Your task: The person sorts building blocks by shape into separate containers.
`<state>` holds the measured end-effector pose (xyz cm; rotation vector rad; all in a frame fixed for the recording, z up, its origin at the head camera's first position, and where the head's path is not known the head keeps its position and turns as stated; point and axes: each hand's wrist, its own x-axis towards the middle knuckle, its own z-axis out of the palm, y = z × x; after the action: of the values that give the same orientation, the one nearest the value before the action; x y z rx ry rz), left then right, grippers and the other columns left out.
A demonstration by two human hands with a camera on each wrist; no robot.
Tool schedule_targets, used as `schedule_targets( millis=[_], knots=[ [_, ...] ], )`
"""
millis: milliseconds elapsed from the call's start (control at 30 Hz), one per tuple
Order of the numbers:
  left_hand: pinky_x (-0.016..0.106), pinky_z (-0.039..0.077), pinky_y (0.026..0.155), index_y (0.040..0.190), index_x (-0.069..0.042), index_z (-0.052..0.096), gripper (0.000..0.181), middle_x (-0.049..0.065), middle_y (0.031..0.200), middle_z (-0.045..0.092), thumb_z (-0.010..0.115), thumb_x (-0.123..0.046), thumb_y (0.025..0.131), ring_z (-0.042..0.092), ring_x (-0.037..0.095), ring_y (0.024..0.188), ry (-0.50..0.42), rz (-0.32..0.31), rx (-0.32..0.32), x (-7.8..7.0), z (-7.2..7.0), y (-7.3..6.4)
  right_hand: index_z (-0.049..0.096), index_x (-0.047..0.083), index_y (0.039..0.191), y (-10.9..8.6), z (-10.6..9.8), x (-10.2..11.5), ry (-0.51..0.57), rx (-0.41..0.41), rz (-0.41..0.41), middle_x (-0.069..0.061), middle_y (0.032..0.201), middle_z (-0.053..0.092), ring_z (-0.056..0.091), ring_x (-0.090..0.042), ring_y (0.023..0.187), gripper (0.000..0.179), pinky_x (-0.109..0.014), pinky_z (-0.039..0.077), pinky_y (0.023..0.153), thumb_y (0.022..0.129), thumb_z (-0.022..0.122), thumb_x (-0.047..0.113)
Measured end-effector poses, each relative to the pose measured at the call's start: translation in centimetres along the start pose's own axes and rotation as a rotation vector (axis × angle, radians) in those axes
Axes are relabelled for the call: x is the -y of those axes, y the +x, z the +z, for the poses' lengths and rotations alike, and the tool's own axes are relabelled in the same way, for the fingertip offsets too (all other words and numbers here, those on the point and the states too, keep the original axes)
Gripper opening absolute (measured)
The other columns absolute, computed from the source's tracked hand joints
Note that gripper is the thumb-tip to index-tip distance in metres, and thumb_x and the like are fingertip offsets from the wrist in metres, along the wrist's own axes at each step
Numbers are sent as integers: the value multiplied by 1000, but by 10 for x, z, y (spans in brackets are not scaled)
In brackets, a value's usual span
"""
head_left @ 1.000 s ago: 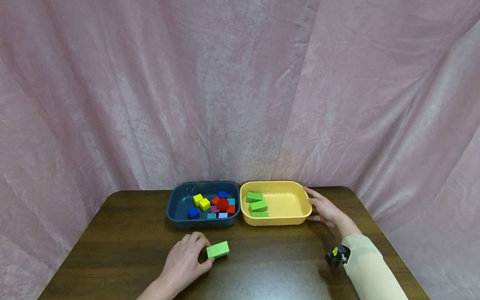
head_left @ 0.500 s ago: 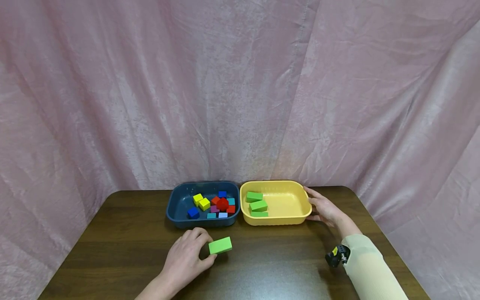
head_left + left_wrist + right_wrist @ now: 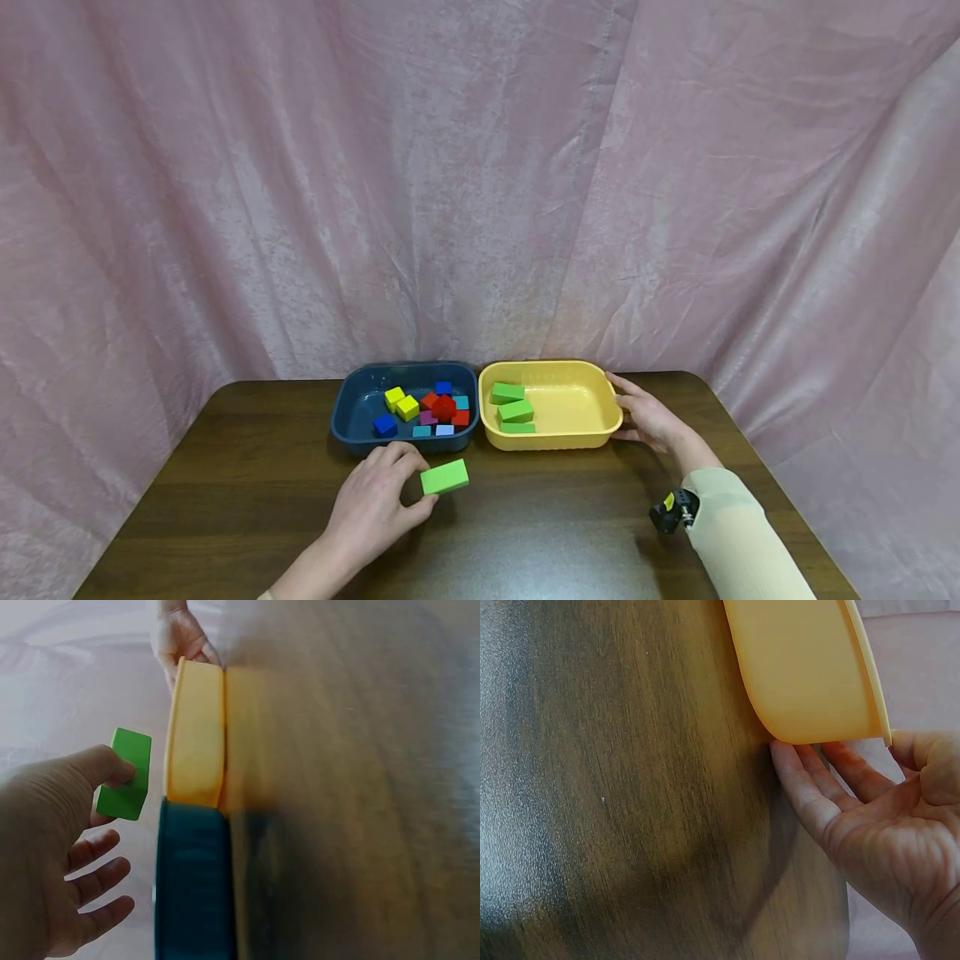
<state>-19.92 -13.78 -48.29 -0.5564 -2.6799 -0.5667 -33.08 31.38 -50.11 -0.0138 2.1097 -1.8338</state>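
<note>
My left hand (image 3: 378, 504) pinches a green rectangular block (image 3: 445, 477) between thumb and index finger. In the left wrist view the block (image 3: 129, 776) is held up above the rims of the trays, and the other fingers (image 3: 101, 879) are spread away from it. The block is in front of the blue tray (image 3: 341, 433) in the head view. Toward the back right, my right hand (image 3: 656, 417) rests against the end of the yellow tray (image 3: 577, 443). The right wrist view shows its extended fingers (image 3: 806, 791) touching the tray's outer wall, with the thumb at the rim.
Several green blocks (image 3: 515, 412) lie at the left side of the yellow tray. The blue tray, side by side with it, holds yellow cubes (image 3: 407, 407), blue, red and other coloured blocks. A pink curtain (image 3: 480, 183) hangs behind the wooden table (image 3: 540, 533).
The left hand has raised the green block and moved it slightly forward and right, toward the trays. The right hand has stayed at the yellow tray's end.
</note>
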Motion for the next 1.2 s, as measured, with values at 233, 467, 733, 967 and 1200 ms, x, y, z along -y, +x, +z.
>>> schedule_targets(
  millis=[233, 467, 733, 967, 1200],
  knots=[
    [38, 53, 83, 97, -25, 72, 34, -7, 108, 64, 91, -41, 73, 57, 17, 97, -2, 34, -43, -6, -4, 12, 9, 20, 167, 0, 1, 0, 2, -2, 0, -27, 163, 17, 52, -43, 128, 60, -55, 52, 97, 112, 31, 14],
    [39, 54, 85, 99, -24, 73, 32, -4, 111, 66, 89, -41, 76, 58, 19, 100, -24, 65, -53, -13, -6, 25, 9, 20, 167, 1, 0, 1, 12, 0, 6, -27, 163, 19, 51, -43, 130, 60, -55, 51, 98, 112, 32, 15],
    [41, 53, 86, 99, -24, 73, 32, -4, 112, 65, 90, -38, 76, 59, 21, 101, -61, 58, -44, -24, -3, 35, 9, 21, 167, 0, 1, 4, 7, 0, 14, -27, 163, 18, 50, -46, 130, 59, -58, 50, 100, 112, 31, 14],
    [39, 53, 89, 101, -24, 74, 32, -7, 112, 64, 88, -38, 77, 59, 18, 102, -74, 59, -46, -32, 0, 47, 9, 21, 167, 1, 1, 4, 7, -2, 15, -27, 163, 19, 51, -45, 129, 59, -58, 50, 100, 112, 31, 14],
    [34, 52, 81, 100, -24, 73, 29, -7, 109, 63, 86, -38, 78, 57, 17, 96, -70, 95, -87, -38, 5, 58, 10, 21, 167, 1, 0, 2, 10, -5, 15, -28, 161, 22, 55, -41, 125, 59, -56, 52, 98, 112, 30, 13]
  ],
)
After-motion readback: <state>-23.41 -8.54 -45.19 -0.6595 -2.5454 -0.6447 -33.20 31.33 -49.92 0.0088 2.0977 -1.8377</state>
